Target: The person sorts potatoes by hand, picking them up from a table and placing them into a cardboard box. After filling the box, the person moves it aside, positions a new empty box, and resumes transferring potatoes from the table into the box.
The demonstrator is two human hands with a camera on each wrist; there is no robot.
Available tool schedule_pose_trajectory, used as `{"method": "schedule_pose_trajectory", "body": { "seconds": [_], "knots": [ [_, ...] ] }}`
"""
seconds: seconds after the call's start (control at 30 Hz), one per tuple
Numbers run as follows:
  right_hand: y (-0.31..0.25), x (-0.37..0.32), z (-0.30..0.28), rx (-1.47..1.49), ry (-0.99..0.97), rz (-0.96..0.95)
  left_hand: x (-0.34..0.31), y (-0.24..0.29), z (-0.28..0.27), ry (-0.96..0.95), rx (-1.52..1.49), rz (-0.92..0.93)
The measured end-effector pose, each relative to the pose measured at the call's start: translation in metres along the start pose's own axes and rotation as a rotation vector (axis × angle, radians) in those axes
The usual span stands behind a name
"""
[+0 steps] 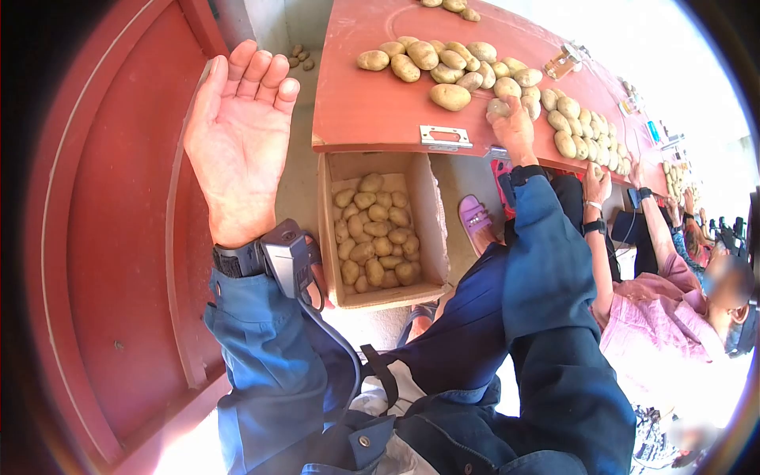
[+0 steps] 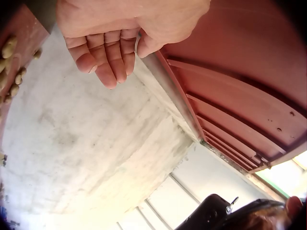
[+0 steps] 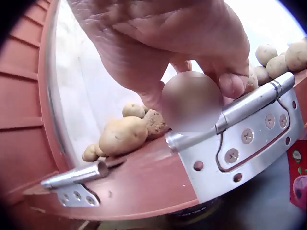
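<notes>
My left hand (image 1: 241,142) is raised beside the red door, palm up, fingers relaxed and holding nothing. In the left wrist view, that same hand (image 2: 120,43) hangs against a pale wall. At the near edge of the red table (image 1: 372,111), my right hand (image 1: 516,131) grips a potato (image 1: 498,109). The right wrist view shows thumb and fingers on both sides of this potato (image 3: 192,103), which looks blurred there, just above a metal hinge (image 3: 240,139). A loose group of potatoes (image 1: 450,96) lies beside and beyond the right hand.
Below the table edge stands a cardboard box (image 1: 434,229) with many potatoes inside. A red door (image 1: 119,237) rises on the left. Rows of potatoes (image 1: 582,131) continue rightward along the table, where another person in a pink top (image 1: 657,317) sits. A metal latch plate (image 1: 445,136) lies at the edge.
</notes>
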State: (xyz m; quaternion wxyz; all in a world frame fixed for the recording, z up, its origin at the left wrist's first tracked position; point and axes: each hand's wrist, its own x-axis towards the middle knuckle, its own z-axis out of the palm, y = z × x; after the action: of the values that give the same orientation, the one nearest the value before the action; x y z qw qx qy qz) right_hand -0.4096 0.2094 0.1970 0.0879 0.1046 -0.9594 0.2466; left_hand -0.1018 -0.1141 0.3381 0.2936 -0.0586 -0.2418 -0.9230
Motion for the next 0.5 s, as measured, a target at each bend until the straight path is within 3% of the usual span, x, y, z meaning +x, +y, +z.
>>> {"method": "schedule_pose_trajectory", "body": {
  "seconds": [0.03,0.13,0.23,0.33,0.43,0.5],
  "knots": [
    [0.006,0.003,0.003,0.047,-0.007,-0.007,0.0,0.0,0.0,-0.006,-0.002,0.003],
    [-0.017,-0.017,-0.03,0.639,-0.173,0.228,-0.003,-0.001,0.004,-0.015,-0.012,0.008],
    [-0.011,-0.023,-0.042,1.031,-0.337,0.307,-0.004,-0.002,0.005,-0.024,-0.02,0.005],
    [-0.042,-0.036,-0.059,1.101,-0.397,0.203,-0.003,-0.002,0.0,-0.049,-0.037,0.008],
    [-0.047,-0.029,-0.055,1.153,-0.657,0.077,0.0,-0.003,0.006,-0.039,-0.022,0.021],
    [-0.07,-0.043,-0.055,1.179,-0.684,0.094,0.001,-0.006,0.017,-0.002,0.049,0.041]
  ]
}}
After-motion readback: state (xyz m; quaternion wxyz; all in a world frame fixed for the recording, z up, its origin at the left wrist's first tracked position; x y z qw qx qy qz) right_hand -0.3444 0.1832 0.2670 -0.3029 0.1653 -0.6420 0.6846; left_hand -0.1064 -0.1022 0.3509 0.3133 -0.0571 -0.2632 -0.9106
